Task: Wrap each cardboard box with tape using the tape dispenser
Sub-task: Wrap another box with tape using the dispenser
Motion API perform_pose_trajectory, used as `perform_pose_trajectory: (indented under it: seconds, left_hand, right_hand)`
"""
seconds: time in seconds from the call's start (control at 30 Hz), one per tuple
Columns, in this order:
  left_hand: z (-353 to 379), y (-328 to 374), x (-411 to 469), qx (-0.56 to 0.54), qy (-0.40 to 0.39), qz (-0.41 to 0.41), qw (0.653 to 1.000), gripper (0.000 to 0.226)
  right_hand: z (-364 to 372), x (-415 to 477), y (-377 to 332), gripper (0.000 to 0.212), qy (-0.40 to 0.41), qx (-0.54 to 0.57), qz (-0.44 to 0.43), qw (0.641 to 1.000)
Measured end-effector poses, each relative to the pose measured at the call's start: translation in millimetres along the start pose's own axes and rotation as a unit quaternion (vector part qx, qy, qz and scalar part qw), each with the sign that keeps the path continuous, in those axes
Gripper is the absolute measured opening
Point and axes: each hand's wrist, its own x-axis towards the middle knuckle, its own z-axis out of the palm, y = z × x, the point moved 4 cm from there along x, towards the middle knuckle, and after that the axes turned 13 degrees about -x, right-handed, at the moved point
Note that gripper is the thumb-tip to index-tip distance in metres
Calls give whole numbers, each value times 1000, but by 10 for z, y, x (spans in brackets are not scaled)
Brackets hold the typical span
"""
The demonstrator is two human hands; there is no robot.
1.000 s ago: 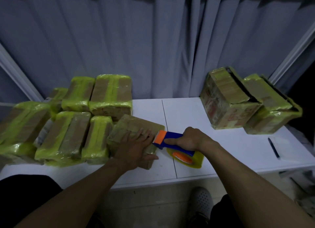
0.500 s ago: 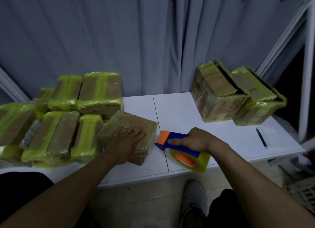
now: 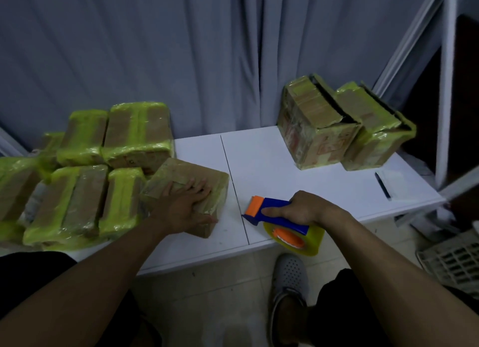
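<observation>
My left hand [image 3: 185, 208] lies flat with fingers spread on top of the box [image 3: 178, 170], pressing it down onto the bench [image 3: 259, 160]. My right hand [image 3: 303, 209] is clamped round the handle of the tape dispenser [image 3: 273, 207], which sits just right of the box and apart from it. The stack of yellow-wrapped boxes [image 3: 77, 196] presses against the box's left side, and two more boxes [image 3: 318, 139] stand well to its right and further back. I cannot tell whether a strand of tape runs from the dispenser to the box. If none does, I judge the next pass will need a fresh start, and a loose end could fold onto itself. The box sits askew, so a hard pull may swing it under my flat palm. The tape roll [image 3: 315, 240] overhangs the bench edge and could snag there.
</observation>
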Motion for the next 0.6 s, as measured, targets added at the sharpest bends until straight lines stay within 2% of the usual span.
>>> perform_pose_trajectory:
  seconds: [0.07, 0.2, 0.27, 0.33, 0.43, 0.6]
  left_hand:
    - [-28, 78, -16, -51, 32, -5, 998, 133]
    - [-104, 342, -64, -242, 142, -83, 956, 111]
    - [-76, 387, -33, -258, 157, -106, 947, 105]
    - [12, 327, 14, -281, 159, -133, 937, 87]
    - [134, 189, 79, -310, 178, -119, 927, 76]
    - [190, 138, 82, -340, 170, -92, 920, 74]
  right_hand:
    - [41, 63, -51, 74, -13, -7, 3, 1000]
    - [141, 227, -143, 75, -23, -41, 8, 999]
    - [207, 305, -214, 73, -35, -50, 6, 998]
    - [277, 366, -279, 68, -53, -50, -2, 997]
    - [363, 462, -362, 69, -68, -50, -7, 996]
    - [460, 623, -547, 75, -53, -63, -23, 996]
